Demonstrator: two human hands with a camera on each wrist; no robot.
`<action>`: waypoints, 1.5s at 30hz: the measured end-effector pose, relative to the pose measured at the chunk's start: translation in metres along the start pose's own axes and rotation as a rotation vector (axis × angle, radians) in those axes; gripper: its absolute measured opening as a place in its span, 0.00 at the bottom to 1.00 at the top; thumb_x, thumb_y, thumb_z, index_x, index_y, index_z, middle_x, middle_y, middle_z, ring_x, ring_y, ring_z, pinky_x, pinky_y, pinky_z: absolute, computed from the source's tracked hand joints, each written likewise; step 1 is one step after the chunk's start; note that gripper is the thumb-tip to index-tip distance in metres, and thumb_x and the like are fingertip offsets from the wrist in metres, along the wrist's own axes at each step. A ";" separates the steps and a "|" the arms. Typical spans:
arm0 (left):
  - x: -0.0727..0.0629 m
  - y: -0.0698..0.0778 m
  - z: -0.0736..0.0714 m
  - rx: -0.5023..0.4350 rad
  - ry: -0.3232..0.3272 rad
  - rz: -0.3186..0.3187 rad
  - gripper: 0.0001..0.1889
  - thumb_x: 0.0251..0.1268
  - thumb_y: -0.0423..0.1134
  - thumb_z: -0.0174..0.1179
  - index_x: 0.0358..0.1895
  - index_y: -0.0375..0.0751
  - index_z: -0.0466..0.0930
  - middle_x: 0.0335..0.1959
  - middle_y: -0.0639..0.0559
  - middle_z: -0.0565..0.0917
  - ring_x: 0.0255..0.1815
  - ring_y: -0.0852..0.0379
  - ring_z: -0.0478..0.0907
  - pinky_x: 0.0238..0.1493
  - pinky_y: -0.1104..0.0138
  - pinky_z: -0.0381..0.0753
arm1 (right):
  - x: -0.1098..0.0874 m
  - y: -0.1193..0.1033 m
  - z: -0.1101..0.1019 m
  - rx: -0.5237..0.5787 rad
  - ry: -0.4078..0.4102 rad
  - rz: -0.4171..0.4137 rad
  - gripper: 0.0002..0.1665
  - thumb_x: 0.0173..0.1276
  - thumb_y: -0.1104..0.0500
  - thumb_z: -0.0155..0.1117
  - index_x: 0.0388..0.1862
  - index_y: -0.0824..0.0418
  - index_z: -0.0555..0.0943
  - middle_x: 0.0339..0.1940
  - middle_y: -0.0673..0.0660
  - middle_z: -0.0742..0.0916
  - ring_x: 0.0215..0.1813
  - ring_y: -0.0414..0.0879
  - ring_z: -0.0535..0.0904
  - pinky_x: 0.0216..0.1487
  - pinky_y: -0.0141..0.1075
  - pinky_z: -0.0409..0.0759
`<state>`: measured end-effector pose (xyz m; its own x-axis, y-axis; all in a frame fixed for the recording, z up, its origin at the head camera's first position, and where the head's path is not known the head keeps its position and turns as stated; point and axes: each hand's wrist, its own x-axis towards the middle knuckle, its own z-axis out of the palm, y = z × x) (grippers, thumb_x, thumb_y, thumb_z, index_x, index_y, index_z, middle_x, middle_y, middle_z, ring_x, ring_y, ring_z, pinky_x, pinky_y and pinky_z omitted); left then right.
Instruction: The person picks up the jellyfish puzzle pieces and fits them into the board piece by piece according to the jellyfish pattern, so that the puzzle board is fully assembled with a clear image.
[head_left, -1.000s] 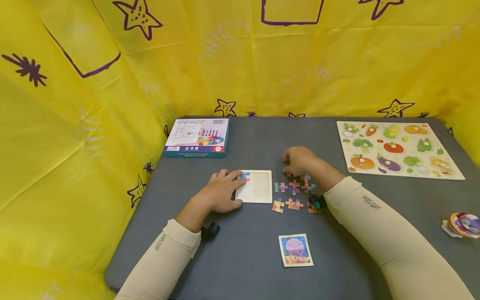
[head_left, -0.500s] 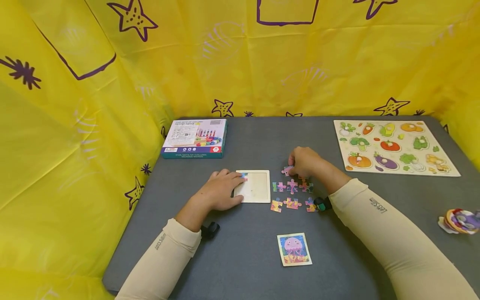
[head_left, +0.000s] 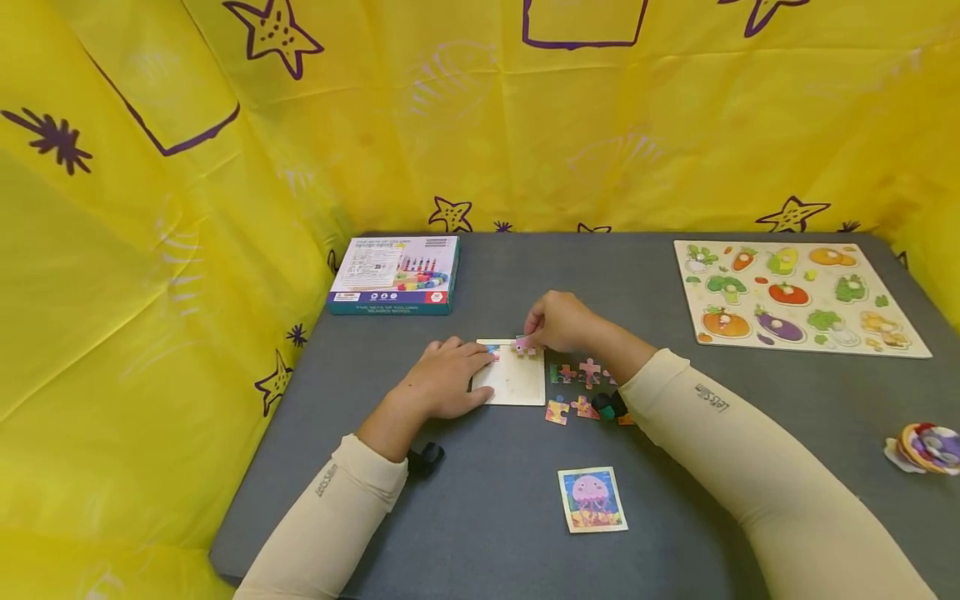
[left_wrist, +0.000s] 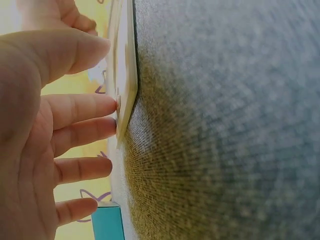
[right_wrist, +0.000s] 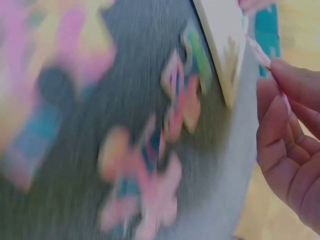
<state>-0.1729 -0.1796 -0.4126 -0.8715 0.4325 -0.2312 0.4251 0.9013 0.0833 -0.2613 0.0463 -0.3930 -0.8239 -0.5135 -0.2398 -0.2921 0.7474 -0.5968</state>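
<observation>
A pale, shallow puzzle frame (head_left: 510,386) lies on the dark table, with one blue-and-pink piece in its far left corner. My left hand (head_left: 447,379) rests at its left side, fingers straight, fingertips touching that corner in the left wrist view. Between thumb and fingers my right hand (head_left: 564,323) pinches a pink puzzle piece (head_left: 522,347) over the far right part of the frame. In the right wrist view that piece (right_wrist: 261,54) appears edge-on. Several loose pieces (head_left: 589,373) lie in rows right of the frame, partly hidden by my right wrist.
A jellyfish picture card (head_left: 592,500) lies nearer to me. At the far left sits a boxed toy set (head_left: 393,275); at the far right, a vegetable peg board (head_left: 798,296). A small colourful toy (head_left: 928,450) is by the right edge. Yellow cloth (head_left: 480,125) hangs behind the table.
My right hand has picked up the pink puzzle piece from the far row and carried it left over the frame. The left hand stays at the frame's left side.
</observation>
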 end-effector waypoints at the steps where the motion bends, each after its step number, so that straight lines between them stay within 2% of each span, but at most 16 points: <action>1: 0.001 0.000 0.000 0.001 -0.001 0.000 0.33 0.70 0.62 0.57 0.74 0.53 0.72 0.74 0.55 0.73 0.70 0.49 0.67 0.66 0.51 0.66 | 0.003 -0.002 0.003 0.008 -0.008 0.003 0.03 0.64 0.59 0.75 0.32 0.56 0.90 0.28 0.50 0.88 0.35 0.45 0.80 0.36 0.35 0.77; 7: 0.003 0.003 0.000 0.001 0.026 0.017 0.33 0.71 0.62 0.56 0.73 0.52 0.73 0.72 0.54 0.75 0.67 0.48 0.69 0.65 0.51 0.67 | 0.015 -0.012 0.017 0.016 -0.034 0.024 0.03 0.64 0.58 0.76 0.31 0.56 0.90 0.27 0.50 0.88 0.32 0.44 0.79 0.30 0.32 0.76; 12: 0.007 0.004 0.001 0.035 0.028 0.022 0.33 0.73 0.64 0.53 0.75 0.53 0.71 0.70 0.53 0.76 0.64 0.49 0.70 0.62 0.51 0.68 | 0.018 -0.016 0.023 -0.057 -0.016 0.029 0.06 0.64 0.57 0.76 0.27 0.55 0.90 0.25 0.49 0.87 0.30 0.45 0.79 0.29 0.33 0.75; 19: 0.010 0.006 0.000 0.049 0.016 0.004 0.32 0.74 0.63 0.52 0.74 0.52 0.73 0.67 0.51 0.77 0.63 0.49 0.70 0.62 0.52 0.69 | 0.020 -0.016 0.027 -0.127 0.034 0.046 0.07 0.62 0.55 0.77 0.27 0.54 0.88 0.29 0.51 0.87 0.35 0.48 0.80 0.34 0.37 0.76; 24: 0.010 0.009 -0.002 0.057 0.010 -0.008 0.32 0.74 0.63 0.52 0.74 0.53 0.73 0.67 0.51 0.77 0.63 0.48 0.70 0.63 0.52 0.69 | 0.016 -0.013 0.024 -0.155 0.061 0.042 0.08 0.61 0.53 0.77 0.33 0.54 0.87 0.34 0.52 0.86 0.41 0.51 0.80 0.43 0.43 0.77; 31: 0.011 0.010 -0.002 0.052 0.007 -0.026 0.33 0.72 0.63 0.55 0.74 0.52 0.72 0.71 0.50 0.74 0.68 0.47 0.67 0.68 0.51 0.67 | -0.006 0.009 -0.002 -0.189 0.038 0.037 0.13 0.67 0.51 0.73 0.46 0.55 0.86 0.40 0.55 0.87 0.47 0.55 0.81 0.53 0.51 0.77; 37: 0.012 0.010 0.001 0.025 0.039 -0.027 0.33 0.71 0.62 0.57 0.74 0.52 0.70 0.72 0.49 0.71 0.71 0.47 0.65 0.70 0.50 0.65 | -0.032 0.039 -0.027 -0.233 0.007 0.064 0.20 0.66 0.54 0.73 0.55 0.60 0.84 0.53 0.64 0.86 0.57 0.61 0.80 0.59 0.56 0.75; 41: 0.013 0.012 0.002 0.023 0.054 0.031 0.32 0.72 0.61 0.57 0.74 0.52 0.70 0.73 0.49 0.70 0.72 0.46 0.66 0.72 0.49 0.65 | -0.047 0.059 -0.037 -0.256 0.001 0.086 0.19 0.64 0.55 0.75 0.51 0.62 0.84 0.55 0.66 0.86 0.59 0.64 0.79 0.60 0.57 0.75; 45: 0.014 0.014 0.001 0.036 0.022 0.121 0.31 0.74 0.57 0.57 0.75 0.51 0.70 0.74 0.49 0.71 0.73 0.46 0.67 0.72 0.49 0.66 | -0.053 0.072 -0.038 -0.280 -0.031 0.101 0.17 0.62 0.54 0.76 0.43 0.62 0.84 0.44 0.61 0.87 0.49 0.58 0.81 0.55 0.53 0.77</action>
<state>-0.1786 -0.1608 -0.4158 -0.8185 0.5384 -0.2005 0.5353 0.8414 0.0742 -0.2570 0.1440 -0.3941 -0.8416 -0.4398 -0.3135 -0.3354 0.8805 -0.3351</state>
